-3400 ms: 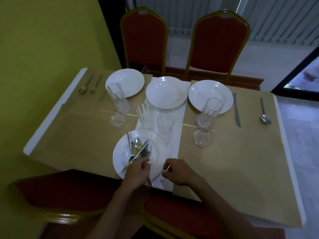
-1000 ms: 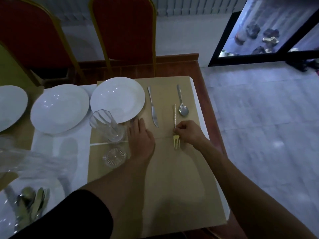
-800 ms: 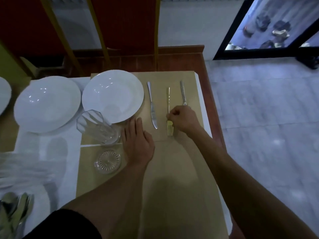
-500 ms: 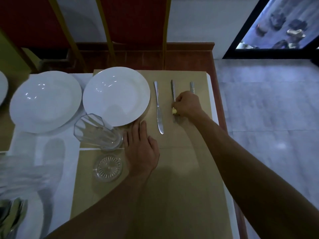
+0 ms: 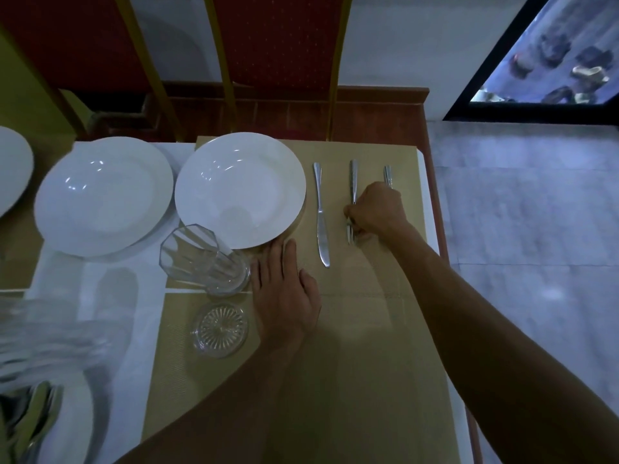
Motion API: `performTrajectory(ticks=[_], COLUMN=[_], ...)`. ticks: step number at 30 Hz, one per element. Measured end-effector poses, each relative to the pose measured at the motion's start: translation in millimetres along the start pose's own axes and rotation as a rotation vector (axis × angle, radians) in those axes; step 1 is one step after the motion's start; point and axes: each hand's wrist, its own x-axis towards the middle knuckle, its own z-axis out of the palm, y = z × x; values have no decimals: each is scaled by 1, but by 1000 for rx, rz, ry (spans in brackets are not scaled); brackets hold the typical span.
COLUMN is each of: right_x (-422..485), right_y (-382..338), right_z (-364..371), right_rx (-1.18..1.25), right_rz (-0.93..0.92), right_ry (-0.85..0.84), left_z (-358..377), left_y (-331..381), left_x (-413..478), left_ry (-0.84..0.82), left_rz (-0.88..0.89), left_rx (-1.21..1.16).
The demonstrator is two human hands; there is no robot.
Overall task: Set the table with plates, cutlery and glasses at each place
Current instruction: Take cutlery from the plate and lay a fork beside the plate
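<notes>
A white plate [image 5: 239, 189] lies on the tan placemat [image 5: 351, 329] at the far right place. To its right lie a knife [image 5: 321, 212], a fork [image 5: 352, 182] and a spoon handle [image 5: 388, 175], side by side. My right hand [image 5: 376, 211] pinches the fork near its tines, which touch the mat; it covers the spoon's bowl. My left hand [image 5: 284, 296] rests flat on the mat, fingers together, fingertips at the plate's near rim. A clear glass [image 5: 201, 262] stands left of that hand, with a glass coaster [image 5: 219, 329] in front of it.
Two more white plates [image 5: 102, 195] sit to the left. A plate with spare cutlery [image 5: 30, 420] and blurred glasses [image 5: 43, 333] are at the lower left. Red chairs [image 5: 274, 38] stand behind the table. The table's right edge [image 5: 438, 229] drops to a grey floor.
My right hand has slid the fork away from me, between the knife and the spoon. My left hand has stayed flat by the plate.
</notes>
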Motion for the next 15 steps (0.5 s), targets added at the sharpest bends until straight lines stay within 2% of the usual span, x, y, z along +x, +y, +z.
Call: performTrajectory(ticks=[7, 9, 15], right_x=[-5, -67, -74], right_y=[-15, -61, -66], right_z=[-6, -6, -15], right_rx=[-55, -22, -47], right_rz=[-26, -101, -123], right_ry=[14, 6, 13], left_z=[-6, -72, -67], left_y=[-2, -38, -41], left_x=[5, -19, -10], left_ry=[-7, 72, 76], left_rz=[-22, -21, 3], left_rx=[-17, 13, 5])
